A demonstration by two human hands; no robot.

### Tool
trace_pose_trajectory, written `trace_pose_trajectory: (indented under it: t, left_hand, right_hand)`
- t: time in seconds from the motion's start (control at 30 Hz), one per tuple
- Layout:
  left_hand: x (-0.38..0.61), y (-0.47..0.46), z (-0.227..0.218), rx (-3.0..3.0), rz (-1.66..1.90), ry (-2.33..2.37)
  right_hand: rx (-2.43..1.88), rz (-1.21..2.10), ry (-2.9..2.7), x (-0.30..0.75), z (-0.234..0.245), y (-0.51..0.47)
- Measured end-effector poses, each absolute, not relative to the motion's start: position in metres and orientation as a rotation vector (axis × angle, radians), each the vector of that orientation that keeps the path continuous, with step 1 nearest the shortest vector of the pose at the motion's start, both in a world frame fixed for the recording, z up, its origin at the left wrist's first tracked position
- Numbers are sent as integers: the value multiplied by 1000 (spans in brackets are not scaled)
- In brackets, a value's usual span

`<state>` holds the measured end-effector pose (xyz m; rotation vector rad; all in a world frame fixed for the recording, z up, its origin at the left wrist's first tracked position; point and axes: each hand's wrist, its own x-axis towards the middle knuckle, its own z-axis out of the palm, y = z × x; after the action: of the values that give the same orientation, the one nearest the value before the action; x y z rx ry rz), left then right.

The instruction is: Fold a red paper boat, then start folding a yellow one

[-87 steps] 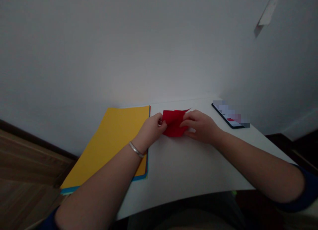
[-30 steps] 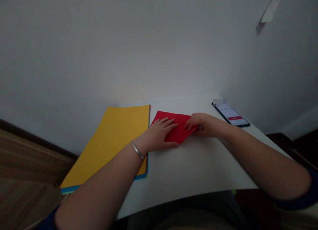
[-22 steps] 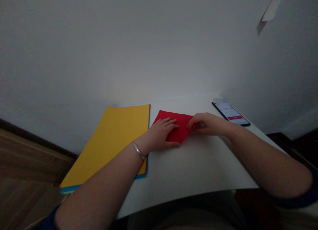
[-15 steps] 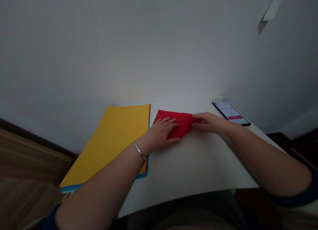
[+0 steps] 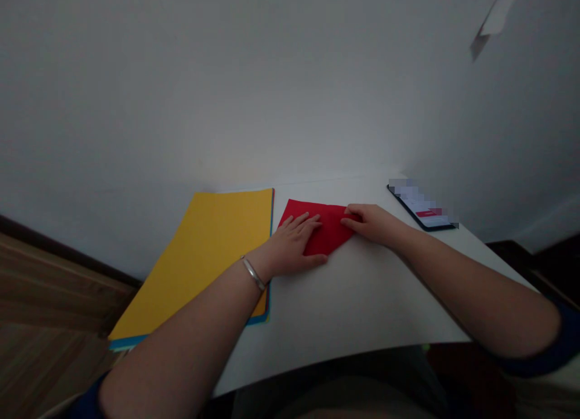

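Observation:
A folded piece of red paper (image 5: pixel 333 226) lies on the white table, its right end narrowing toward a corner. My left hand (image 5: pixel 296 244), with a silver bangle at the wrist, rests flat across the paper's left part, fingers spread. At the paper's right end, my right hand (image 5: pixel 366 221) has its thumb and bent fingers closed on the edge. That right corner is partly hidden under the fingers.
To the left lies a stack of coloured sheets (image 5: pixel 217 244), yellow on top with blue and red edges beneath. A phone (image 5: pixel 421 207) with a lit screen lies at the back right. The white table (image 5: pixel 362 304) meets a pale wall (image 5: pixel 290 93) behind.
My right hand has shifted slightly left along the red paper, and its fingers have curled in more. My left hand stays nearly still on the paper.

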<state>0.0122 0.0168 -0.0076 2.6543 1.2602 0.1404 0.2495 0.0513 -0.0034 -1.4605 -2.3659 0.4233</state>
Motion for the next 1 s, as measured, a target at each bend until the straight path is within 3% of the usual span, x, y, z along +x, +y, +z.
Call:
trace_pose_trajectory:
  t: [1.0]
  left_hand:
    - [17, 17, -8, 2678, 94, 1292]
  right_hand:
    - [-1689, 245, -2361, 249, -7, 52]
